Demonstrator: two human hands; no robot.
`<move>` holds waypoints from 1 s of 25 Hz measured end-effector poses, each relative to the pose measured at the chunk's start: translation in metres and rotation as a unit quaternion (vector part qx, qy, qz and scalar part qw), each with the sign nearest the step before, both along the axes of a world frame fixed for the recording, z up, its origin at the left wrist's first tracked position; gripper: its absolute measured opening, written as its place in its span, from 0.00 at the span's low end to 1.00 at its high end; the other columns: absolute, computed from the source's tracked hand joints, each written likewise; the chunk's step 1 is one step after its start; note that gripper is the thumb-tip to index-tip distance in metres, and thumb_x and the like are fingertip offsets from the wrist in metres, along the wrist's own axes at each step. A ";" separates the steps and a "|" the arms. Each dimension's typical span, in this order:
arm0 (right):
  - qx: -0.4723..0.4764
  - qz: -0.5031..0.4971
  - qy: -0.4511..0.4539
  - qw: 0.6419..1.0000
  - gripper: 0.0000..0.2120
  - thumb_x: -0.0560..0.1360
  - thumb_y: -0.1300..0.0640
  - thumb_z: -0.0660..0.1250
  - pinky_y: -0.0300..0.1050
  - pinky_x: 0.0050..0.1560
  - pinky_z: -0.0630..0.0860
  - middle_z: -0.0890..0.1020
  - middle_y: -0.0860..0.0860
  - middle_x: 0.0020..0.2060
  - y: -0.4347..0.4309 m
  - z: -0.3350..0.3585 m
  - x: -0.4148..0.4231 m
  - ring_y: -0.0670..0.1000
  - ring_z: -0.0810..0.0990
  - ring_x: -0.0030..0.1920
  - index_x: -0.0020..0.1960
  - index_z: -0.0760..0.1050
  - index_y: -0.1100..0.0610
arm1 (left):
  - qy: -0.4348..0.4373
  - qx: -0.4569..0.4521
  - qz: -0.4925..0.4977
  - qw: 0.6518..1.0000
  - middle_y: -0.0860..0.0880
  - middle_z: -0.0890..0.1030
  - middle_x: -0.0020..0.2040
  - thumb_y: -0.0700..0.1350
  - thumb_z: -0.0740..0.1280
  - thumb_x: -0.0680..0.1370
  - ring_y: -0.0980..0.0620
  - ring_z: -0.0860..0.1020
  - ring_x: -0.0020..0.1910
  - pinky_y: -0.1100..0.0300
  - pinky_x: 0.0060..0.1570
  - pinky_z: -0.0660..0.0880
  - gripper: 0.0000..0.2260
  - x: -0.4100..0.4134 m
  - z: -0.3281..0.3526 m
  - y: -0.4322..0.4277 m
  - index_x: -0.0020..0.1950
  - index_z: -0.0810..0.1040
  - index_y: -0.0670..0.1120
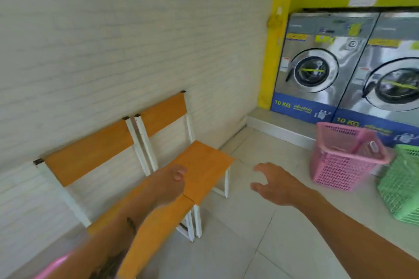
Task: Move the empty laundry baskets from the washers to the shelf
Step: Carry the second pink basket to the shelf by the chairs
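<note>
A pink laundry basket (342, 158) stands on the tiled floor in front of two steel front-loading washers (317, 68). It looks empty. A green basket (403, 188) sits just right of it, cut off by the frame edge. My right hand (274, 184) reaches forward with fingers spread, holding nothing, a short way left of the pink basket. My left hand (170, 184) hovers over the chair seats with fingers loosely curled and nothing in it. No shelf is in view.
Two orange chairs (181, 179) with white frames stand against the pale brick wall on the left. The washers rest on a raised grey step (278, 124). A pink curved edge (54, 265) shows at the bottom left corner.
</note>
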State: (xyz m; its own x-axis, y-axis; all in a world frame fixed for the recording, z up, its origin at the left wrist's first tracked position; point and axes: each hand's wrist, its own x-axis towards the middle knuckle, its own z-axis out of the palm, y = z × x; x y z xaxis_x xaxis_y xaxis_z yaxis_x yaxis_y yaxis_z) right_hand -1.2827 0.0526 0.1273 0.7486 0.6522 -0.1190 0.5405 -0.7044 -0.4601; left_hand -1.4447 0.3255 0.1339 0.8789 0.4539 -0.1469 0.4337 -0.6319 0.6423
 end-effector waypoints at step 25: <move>0.016 -0.342 -0.045 0.938 0.24 0.75 0.52 0.65 0.44 0.66 0.64 0.74 0.53 0.68 -0.380 0.025 0.404 0.53 0.70 0.67 0.70 0.69 0.52 | -0.083 -0.003 -0.300 0.950 0.59 0.81 0.47 0.44 0.61 0.75 0.60 0.77 0.42 0.70 0.41 0.71 0.12 0.622 0.014 -0.346 0.44 0.79 0.62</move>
State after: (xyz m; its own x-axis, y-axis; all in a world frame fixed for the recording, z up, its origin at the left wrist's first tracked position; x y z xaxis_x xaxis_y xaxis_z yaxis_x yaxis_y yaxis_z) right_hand -0.8788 -0.3270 0.1528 0.9996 0.0175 -0.0236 0.0046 -0.8876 -0.4605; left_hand -0.8225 -0.0205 0.1479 0.9905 -0.1368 0.0160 -0.1117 -0.7298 0.6745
